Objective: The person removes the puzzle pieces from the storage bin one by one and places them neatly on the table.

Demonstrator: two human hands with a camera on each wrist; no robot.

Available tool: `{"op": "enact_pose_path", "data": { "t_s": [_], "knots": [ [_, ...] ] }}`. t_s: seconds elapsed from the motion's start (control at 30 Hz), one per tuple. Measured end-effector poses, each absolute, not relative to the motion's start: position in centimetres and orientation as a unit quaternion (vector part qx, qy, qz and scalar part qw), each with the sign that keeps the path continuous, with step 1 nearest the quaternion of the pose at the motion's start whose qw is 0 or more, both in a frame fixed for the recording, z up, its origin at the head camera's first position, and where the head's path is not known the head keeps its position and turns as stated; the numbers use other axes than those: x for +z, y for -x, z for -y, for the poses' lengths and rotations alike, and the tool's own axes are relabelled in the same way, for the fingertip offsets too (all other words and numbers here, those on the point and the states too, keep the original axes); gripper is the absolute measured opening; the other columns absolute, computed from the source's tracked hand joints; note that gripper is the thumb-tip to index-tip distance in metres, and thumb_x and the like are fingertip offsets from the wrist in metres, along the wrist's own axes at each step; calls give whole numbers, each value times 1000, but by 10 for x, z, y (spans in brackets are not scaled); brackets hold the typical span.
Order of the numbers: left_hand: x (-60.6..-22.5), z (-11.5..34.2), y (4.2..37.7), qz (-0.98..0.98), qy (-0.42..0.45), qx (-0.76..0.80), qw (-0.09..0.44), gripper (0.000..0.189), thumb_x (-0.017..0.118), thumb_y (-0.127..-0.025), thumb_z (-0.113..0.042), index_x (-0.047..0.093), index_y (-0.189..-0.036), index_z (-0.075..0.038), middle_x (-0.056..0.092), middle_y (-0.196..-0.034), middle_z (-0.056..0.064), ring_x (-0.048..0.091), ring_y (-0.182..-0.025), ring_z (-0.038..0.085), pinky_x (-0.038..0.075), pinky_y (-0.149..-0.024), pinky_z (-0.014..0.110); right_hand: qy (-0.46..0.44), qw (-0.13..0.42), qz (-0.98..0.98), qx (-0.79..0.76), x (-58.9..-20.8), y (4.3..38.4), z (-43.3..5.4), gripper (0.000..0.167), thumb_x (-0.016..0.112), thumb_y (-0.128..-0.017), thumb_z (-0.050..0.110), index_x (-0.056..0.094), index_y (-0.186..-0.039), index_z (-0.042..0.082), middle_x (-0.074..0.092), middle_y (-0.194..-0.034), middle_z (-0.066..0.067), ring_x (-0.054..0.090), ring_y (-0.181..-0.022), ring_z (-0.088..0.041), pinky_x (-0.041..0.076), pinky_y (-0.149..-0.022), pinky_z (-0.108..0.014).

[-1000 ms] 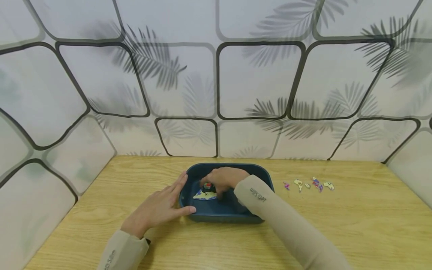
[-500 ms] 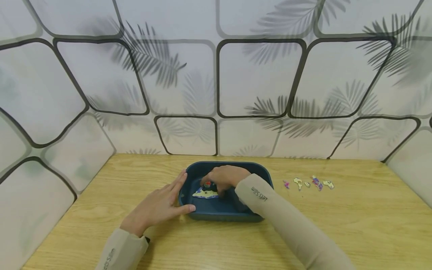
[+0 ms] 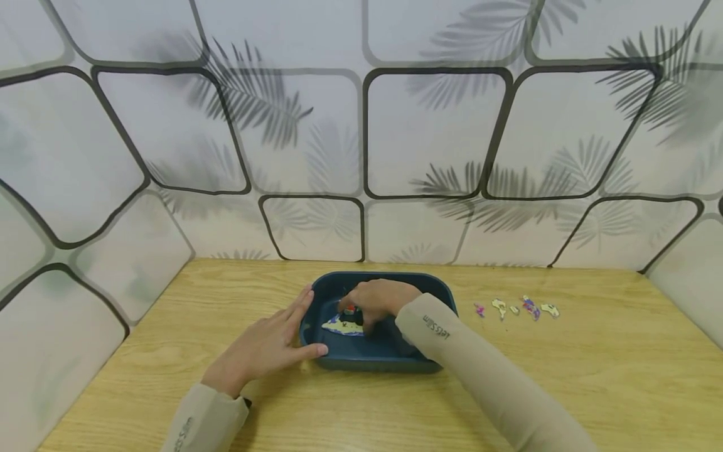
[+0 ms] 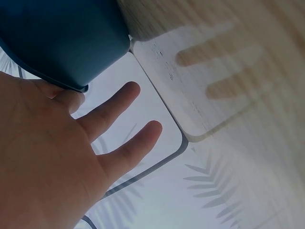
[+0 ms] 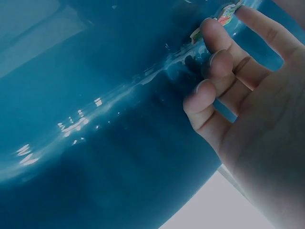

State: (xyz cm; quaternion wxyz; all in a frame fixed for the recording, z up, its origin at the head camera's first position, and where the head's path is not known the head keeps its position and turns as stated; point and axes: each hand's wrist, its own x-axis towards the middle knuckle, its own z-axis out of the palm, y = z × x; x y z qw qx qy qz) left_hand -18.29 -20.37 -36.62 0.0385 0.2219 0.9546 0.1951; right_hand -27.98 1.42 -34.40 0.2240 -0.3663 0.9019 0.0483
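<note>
A dark blue basin (image 3: 384, 363) stands on the wooden table. Inside its left half lies a flat cream piece with blue edges (image 3: 336, 326); a dark part with red on it (image 3: 350, 309) shows beside it, beneath my right hand. My right hand (image 3: 381, 298) reaches into the basin, index finger and thumb apart at this part. In the right wrist view my fingertips touch or nearly touch a small colourful piece (image 5: 226, 15); whether they pinch it is unclear. My left hand (image 3: 265, 342) rests against the basin's left front corner, thumb at the front rim, fingers along the left side.
Several small flat scraps lie in a row right of the basin, among them a pink one (image 3: 479, 311), a cream one (image 3: 499, 307) and a blue-red one (image 3: 530, 308). A patterned wall (image 3: 316, 229) closes off the table's (image 3: 226, 282) back. Bright glints show inside the basin.
My right hand has shifted slightly to the right over the piece. My left hand stays at the basin's corner.
</note>
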Motion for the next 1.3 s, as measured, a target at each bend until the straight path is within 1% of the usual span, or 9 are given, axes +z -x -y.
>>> {"op": "enact_pose_path", "data": {
  "t_s": [0.13, 0.5, 0.73, 0.9, 1.03, 1.2, 1.3],
  "knots": [
    [-366, 204, 183, -955, -220, 195, 37, 98, 58, -96, -62, 13, -163, -6, 13, -168, 8, 41, -140, 41, 40, -105, 61, 369, 218, -902, 50, -345, 279, -13, 71, 85, -86, 25, 53, -149, 27, 54, -148, 0, 53, -131, -18, 44, -107, -38],
    [-366, 204, 183, -956, -216, 196, 42, 98, 58, -96, -61, 12, -163, -6, 13, -168, 9, 43, -139, 41, 41, -104, 60, 369, 215, -903, 51, -344, 278, -11, 72, 87, -84, 27, 54, -148, 25, 58, -142, -1, 57, -125, -18, 48, -103, -38],
    [-366, 203, 183, -955, -218, 197, 45, 99, 58, -96, -62, 12, -163, -7, 11, -169, 7, 43, -139, 40, 41, -104, 60, 380, 208, -900, 45, -343, 279, -14, 67, 86, -84, 29, 56, -144, 24, 61, -138, 1, 59, -122, -16, 48, -101, -37],
    [-366, 203, 182, -954, -218, 200, 43, 98, 58, -96, -62, 13, -163, -7, 11, -169, 7, 41, -141, 40, 40, -105, 61, 382, 202, -901, 30, -337, 279, -22, 62, 87, -84, 28, 59, -139, 24, 64, -129, 3, 61, -113, -15, 49, -98, -37],
    [-366, 203, 182, -955, -214, 203, 43, 98, 58, -96, -62, 14, -163, -6, 13, -169, 9, 39, -142, 40, 39, -106, 61, 384, 202, -901, 20, -333, 277, -28, 60, 86, -84, 27, 59, -137, 24, 63, -130, 1, 60, -113, -16, 49, -99, -38],
    [-366, 204, 182, -955, -212, 203, 46, 98, 58, -96, -62, 13, -163, -6, 12, -169, 8, 38, -142, 41, 38, -107, 62, 396, 192, -898, 17, -325, 277, -39, 64, 85, -85, 27, 55, -142, 22, 61, -133, -3, 58, -117, -19, 47, -100, -39],
    [-366, 203, 182, -954, -213, 204, 50, 99, 57, -96, -63, 12, -163, -6, 10, -169, 8, 37, -143, 41, 37, -107, 62, 397, 187, -898, 5, -321, 277, -46, 68, 85, -85, 26, 53, -145, 18, 60, -132, -4, 59, -115, -20, 48, -98, -39]
  ]
}}
